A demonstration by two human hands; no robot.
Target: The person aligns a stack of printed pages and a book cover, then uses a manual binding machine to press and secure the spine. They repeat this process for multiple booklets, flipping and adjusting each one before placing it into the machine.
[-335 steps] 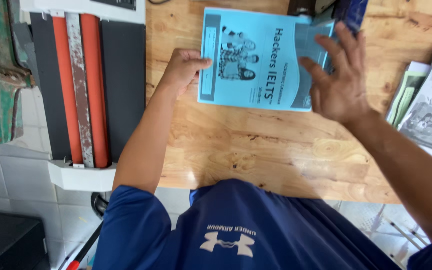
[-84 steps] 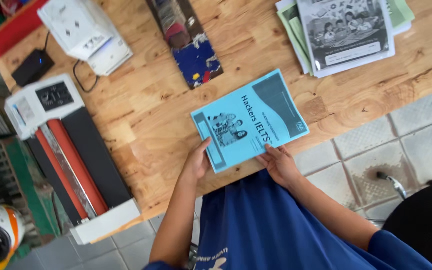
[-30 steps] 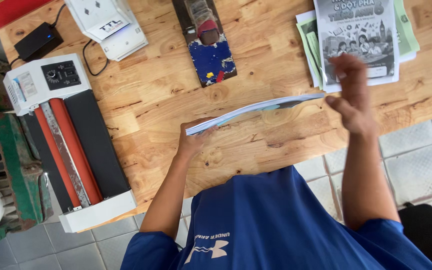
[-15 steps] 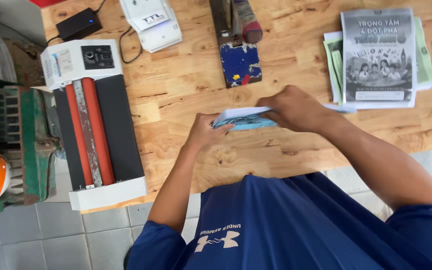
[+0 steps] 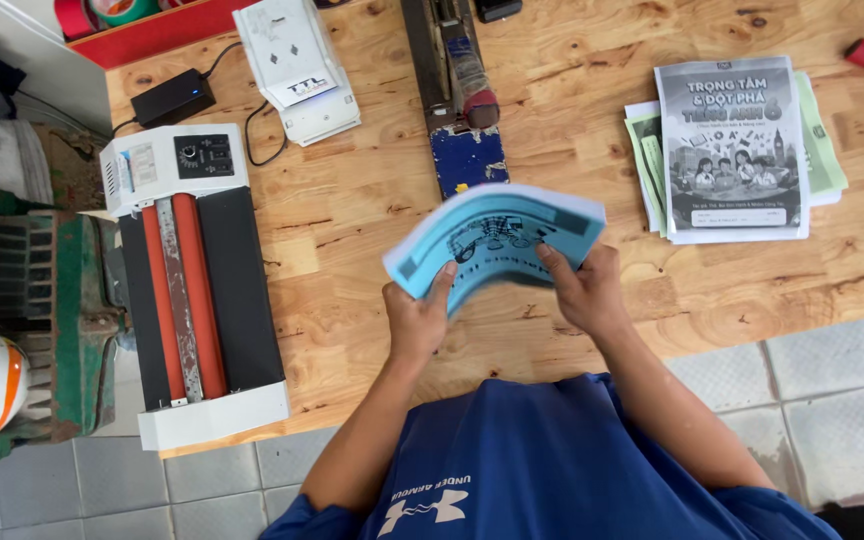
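A light-blue paperback book (image 5: 497, 240) is held above the wooden table (image 5: 372, 200), bent into an arch with its cover up. My left hand (image 5: 420, 322) grips its near left corner, thumb on the cover. My right hand (image 5: 584, 290) grips its near right edge, thumb on the cover too. Both hands bow the book between them, close to my chest.
A white laminator with red rollers (image 5: 192, 300) lies at the left. A long stapler with a blue base (image 5: 462, 100) sits behind the book. A stack of grey and green booklets (image 5: 732, 150) lies at the right. A white box (image 5: 297, 65) and black adapter (image 5: 170, 97) are at the back.
Half a second ago my right hand reached across the book lying low at the table. Now both hands hold it lifted and bent, cover up.
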